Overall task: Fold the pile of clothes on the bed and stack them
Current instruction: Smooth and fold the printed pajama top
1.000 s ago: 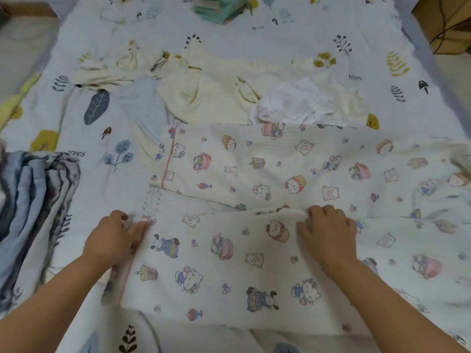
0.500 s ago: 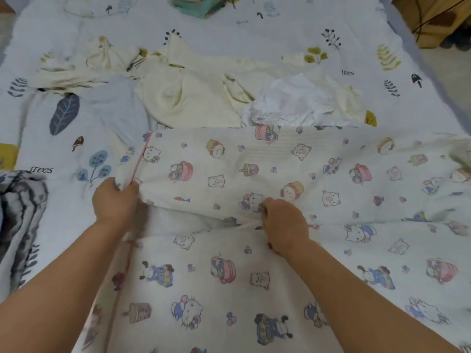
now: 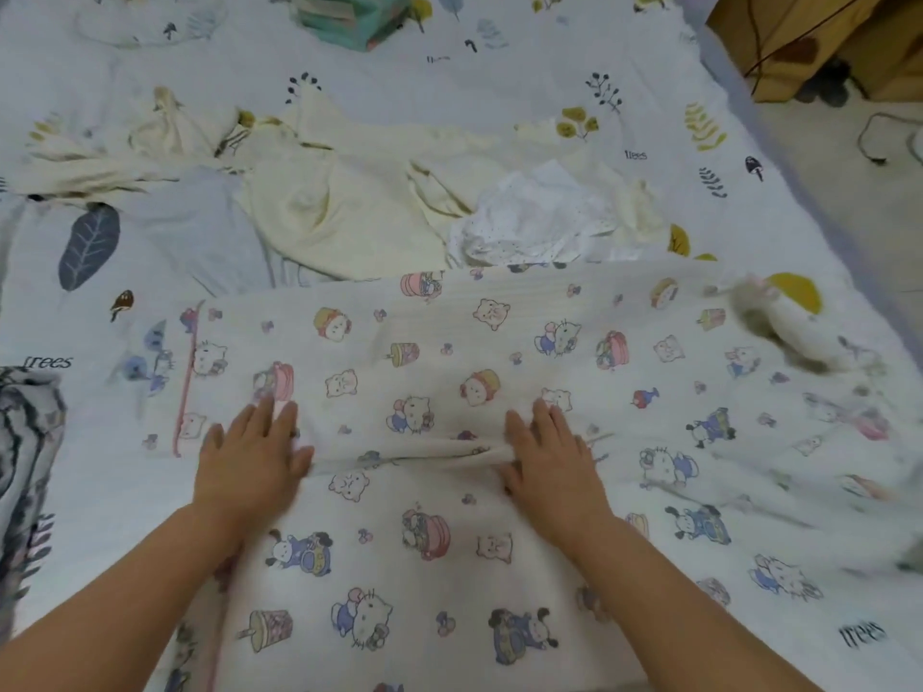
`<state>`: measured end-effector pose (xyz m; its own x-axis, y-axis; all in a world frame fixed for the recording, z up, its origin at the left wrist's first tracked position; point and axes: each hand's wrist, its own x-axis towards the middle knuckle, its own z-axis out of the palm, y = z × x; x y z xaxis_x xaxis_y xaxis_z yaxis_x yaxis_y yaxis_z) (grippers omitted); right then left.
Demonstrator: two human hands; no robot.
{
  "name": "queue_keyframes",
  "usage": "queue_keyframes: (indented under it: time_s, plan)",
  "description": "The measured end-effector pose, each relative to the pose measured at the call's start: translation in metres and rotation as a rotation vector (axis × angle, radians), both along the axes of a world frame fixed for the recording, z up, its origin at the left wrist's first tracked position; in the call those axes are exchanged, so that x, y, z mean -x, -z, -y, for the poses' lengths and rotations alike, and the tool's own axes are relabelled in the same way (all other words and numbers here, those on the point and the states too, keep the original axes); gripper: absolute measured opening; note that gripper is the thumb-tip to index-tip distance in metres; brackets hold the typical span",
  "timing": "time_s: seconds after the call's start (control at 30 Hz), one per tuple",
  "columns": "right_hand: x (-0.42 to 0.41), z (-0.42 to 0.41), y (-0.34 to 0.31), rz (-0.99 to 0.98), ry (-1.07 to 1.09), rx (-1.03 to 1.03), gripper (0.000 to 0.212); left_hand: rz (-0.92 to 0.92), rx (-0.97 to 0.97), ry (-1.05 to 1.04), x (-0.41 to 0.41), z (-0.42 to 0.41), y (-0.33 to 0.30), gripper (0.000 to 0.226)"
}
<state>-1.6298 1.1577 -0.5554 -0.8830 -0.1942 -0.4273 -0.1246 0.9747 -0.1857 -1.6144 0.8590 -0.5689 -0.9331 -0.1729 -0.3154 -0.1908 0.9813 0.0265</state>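
A white cartoon-print cloth point(image 3: 499, 352) with a pink trim along its left edge lies spread over the bed in front of me. My left hand point(image 3: 249, 457) presses flat on it near that left edge, fingers straight. My right hand point(image 3: 549, 457) presses flat on it near the middle. A raised fold ridge runs between the two hands. Behind the cloth lies the unfolded pile: cream garments point(image 3: 339, 212), a white dotted garment point(image 3: 534, 222) and a pale blue one point(image 3: 195, 237).
A folded dark grey and blue patterned stack point(image 3: 25, 467) sits at the left edge. A teal folded item point(image 3: 349, 17) lies at the far end of the bed. The bed's right edge point(image 3: 799, 202) drops to the floor, where a brown box point(image 3: 824, 37) stands.
Both hands let go of the cloth edge that they pinched and carried forward, and now lie flat on the cloth. The far layer lies smoother over the near one.
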Motion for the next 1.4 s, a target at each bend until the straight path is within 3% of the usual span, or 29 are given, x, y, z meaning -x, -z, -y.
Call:
queue_keyframes:
  time_s: [0.07, 0.13, 0.27, 0.4, 0.63, 0.83, 0.97, 1.07, 1.13, 1.2, 1.27, 1.33, 1.4]
  plan:
    - [0.0, -0.009, -0.012, -0.067, -0.02, 0.038, 0.055, 0.132, 0.028, -0.052, 0.007, -0.012, -0.006, 0.052]
    - [-0.004, -0.023, -0.025, -0.166, -0.043, 0.049, 0.05, 0.051, -0.008, -0.056, 0.014, -0.024, -0.017, 0.038]
    - [-0.029, -0.064, -0.049, -0.191, 0.044, 0.022, 0.05, -0.079, -0.177, 0.083, 0.012, -0.075, -0.038, 0.044]
    - [-0.055, -0.116, -0.069, -0.268, 0.101, 0.019, 0.037, -0.079, -0.376, 0.288, -0.008, -0.142, -0.05, 0.028]
    - [-0.081, -0.206, -0.072, -0.324, 0.07, -0.125, 0.05, -0.005, -0.47, 0.412, -0.035, -0.254, -0.042, 0.028]
    - [-0.091, -0.28, -0.063, -0.176, 0.077, -0.204, 0.061, 0.041, -0.53, 0.397, -0.053, -0.337, -0.034, 0.028]
    - [-0.088, -0.325, -0.059, -0.086, 0.032, -0.313, 0.062, 0.113, -0.503, 0.418, -0.064, -0.375, -0.027, 0.034]
    - [-0.08, -0.35, -0.06, -0.068, 0.019, -0.333, 0.051, 0.255, -0.473, 0.449, -0.072, -0.398, -0.024, 0.062]
    - [-0.075, -0.362, -0.06, -0.061, 0.005, -0.346, 0.044, 0.328, -0.323, 0.53, -0.075, -0.408, -0.022, 0.075]
    - [-0.069, -0.373, -0.059, -0.042, -0.013, -0.366, 0.044, 0.296, -0.14, 0.611, -0.077, -0.417, -0.023, 0.062]
    - [-0.062, -0.382, -0.06, -0.035, -0.028, -0.379, 0.044, 0.249, -0.102, 0.628, -0.073, -0.42, -0.03, 0.037]
    - [-0.055, -0.388, -0.064, -0.037, -0.003, -0.368, 0.04, 0.25, -0.24, 0.572, -0.064, -0.413, -0.042, 0.017]
    - [-0.049, -0.393, -0.069, -0.06, 0.012, -0.358, 0.031, 0.301, -0.422, 0.497, -0.048, -0.397, -0.062, 0.011]
